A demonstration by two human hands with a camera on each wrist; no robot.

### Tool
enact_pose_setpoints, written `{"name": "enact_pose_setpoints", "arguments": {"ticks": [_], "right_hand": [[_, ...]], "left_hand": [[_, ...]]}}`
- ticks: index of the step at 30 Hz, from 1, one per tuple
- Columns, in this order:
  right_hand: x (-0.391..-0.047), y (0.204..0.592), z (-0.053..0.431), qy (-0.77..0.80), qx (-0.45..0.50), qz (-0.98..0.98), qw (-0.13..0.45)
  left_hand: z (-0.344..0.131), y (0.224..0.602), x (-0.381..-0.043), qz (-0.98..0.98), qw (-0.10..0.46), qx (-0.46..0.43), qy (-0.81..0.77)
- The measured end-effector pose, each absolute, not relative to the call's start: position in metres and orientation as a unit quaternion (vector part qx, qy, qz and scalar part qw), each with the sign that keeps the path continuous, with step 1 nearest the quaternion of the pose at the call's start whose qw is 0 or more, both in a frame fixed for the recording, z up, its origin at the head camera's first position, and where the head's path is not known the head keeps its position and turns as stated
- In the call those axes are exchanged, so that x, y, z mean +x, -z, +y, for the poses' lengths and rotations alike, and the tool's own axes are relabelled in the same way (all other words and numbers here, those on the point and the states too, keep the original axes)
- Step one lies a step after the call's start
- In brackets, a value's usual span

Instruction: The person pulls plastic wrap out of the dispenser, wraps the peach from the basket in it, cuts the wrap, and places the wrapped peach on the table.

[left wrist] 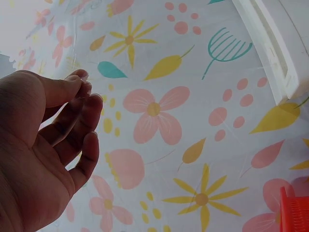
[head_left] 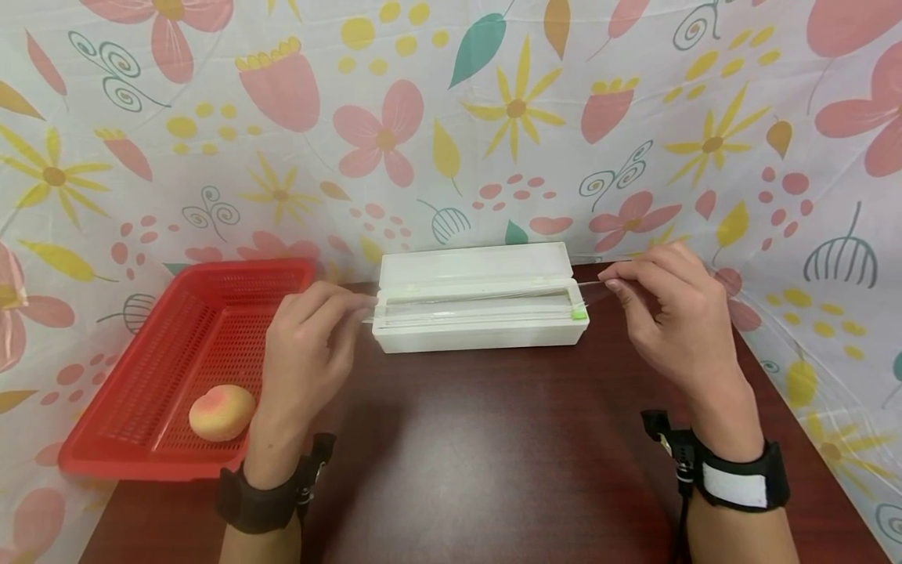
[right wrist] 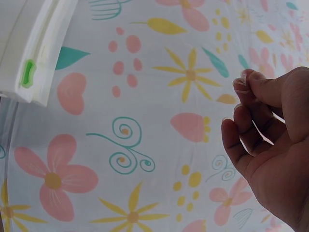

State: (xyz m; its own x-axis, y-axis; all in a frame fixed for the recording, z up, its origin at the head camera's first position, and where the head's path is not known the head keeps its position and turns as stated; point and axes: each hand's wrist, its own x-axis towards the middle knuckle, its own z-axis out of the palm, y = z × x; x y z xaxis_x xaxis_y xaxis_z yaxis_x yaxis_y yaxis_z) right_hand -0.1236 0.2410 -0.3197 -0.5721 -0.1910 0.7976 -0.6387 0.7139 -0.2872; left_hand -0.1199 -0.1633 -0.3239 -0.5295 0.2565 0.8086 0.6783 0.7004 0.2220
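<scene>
A white cling film dispenser box [head_left: 479,338] lies across the table with its lid [head_left: 472,268] tipped back. Clear cling film [head_left: 486,296] stretches over its opening and past both ends. At the box's left end, my left hand [head_left: 306,352] pinches one edge of the film between thumb and fingertips. Off the right end, my right hand [head_left: 672,321] pinches the opposite edge, drawn into a thin strand. The green slider [head_left: 579,314] sits at the box's right front corner. Both wrist views show thumb against fingertips; the film is barely visible there.
Left of the box stands a red plastic basket [head_left: 120,468] with a peach [head_left: 221,413] inside, partly behind my left forearm. A floral sheet [head_left: 451,157] hangs behind and beside the dark wooden table [head_left: 479,454]. A strapped camera sits on each wrist.
</scene>
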Motion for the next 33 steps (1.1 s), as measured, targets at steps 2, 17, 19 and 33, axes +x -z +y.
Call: {"name": "enact_pose_setpoints", "arguments": {"ticks": [2,17,19,33], "right_hand": [[-0.1230,0.3194,0.2410,-0.288,0.247,-0.838,0.392],[-0.1205,0.3163,0.2399,-0.292,0.252,-0.831,0.401],[-0.1201,0.3159,0.2394,-0.292,0.253,-0.829,0.403],[-0.1172,0.3120,0.2380,-0.294,0.266,-0.820,0.414]], "left_hand": [[-0.1633,0.3238,-0.1191,-0.831,0.398,-0.281,0.267],[-0.1635,0.3218,-0.1165,-0.829,0.401,-0.282,0.269],[-0.1638,0.3212,-0.1160,-0.831,0.399,-0.281,0.267],[-0.1637,0.3184,-0.1122,-0.828,0.407,-0.283,0.264]]}}
